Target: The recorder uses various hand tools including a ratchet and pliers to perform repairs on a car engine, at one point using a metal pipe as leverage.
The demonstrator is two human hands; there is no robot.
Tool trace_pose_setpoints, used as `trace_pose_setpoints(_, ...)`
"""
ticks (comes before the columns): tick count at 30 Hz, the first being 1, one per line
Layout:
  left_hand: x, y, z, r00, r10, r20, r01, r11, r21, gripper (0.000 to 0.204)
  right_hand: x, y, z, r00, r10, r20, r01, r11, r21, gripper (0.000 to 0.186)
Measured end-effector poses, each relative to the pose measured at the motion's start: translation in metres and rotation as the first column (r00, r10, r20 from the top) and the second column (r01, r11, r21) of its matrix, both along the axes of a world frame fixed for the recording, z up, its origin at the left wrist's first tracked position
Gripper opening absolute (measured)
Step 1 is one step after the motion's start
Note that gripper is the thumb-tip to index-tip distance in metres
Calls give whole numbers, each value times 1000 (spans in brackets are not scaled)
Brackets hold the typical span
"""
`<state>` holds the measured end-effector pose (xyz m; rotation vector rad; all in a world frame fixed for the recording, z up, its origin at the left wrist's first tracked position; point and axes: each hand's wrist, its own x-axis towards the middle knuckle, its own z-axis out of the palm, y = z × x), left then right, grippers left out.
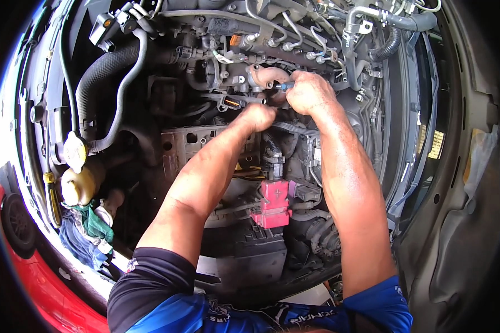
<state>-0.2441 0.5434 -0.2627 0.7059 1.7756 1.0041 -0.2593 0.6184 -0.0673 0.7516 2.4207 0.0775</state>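
Note:
Both my arms reach into a car's engine bay, up to the metal engine parts. My right hand [310,93] is closed around a small blue piece [285,86], perhaps part of a tool; most of it is hidden in the fist. Just left of it sits a curved tan metal pipe [269,75] with a flange. My left hand [259,116] is curled just below that pipe, near a black connector [234,103]. Its fingertips are turned away, so what they hold does not show. A bundle of grey hoses [297,129] runs below my hands.
Below my hands are a metal battery tray [191,144], a red terminal cover [275,202] and a black battery [244,263]. Yellow-handled pliers [249,173] lie between my arms. At left are a ribbed hose [103,75], a screwdriver [51,200] and rags [86,236].

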Motion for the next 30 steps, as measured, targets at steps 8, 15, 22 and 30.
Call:
trace_pose_setpoints(8, 42, -39, -18, 705, 512, -491, -347, 853, 391, 41, 6, 3, -10, 999, -31, -13, 31, 999, -12, 40)
trace_pose_setpoints(15, 42, -35, -16, 544, 576, -610, -299, 813, 501, 50, 16, 5, -9, 1000, -5, 10, 5, 1000, -24, 39)
trace_pose_setpoints(22, 16, -27, -24, 816, 343, -465, -277, 939, 206, 35, 28, 7, -23, 999, -52, 13, 53, 992, -119, 41)
trace_pose_setpoints(30, 5, -27, -20, 947, 216, -236, -193, 974, 116, 52, 72, -14, -62, 942, -236, 238, 274, 951, -144, 45)
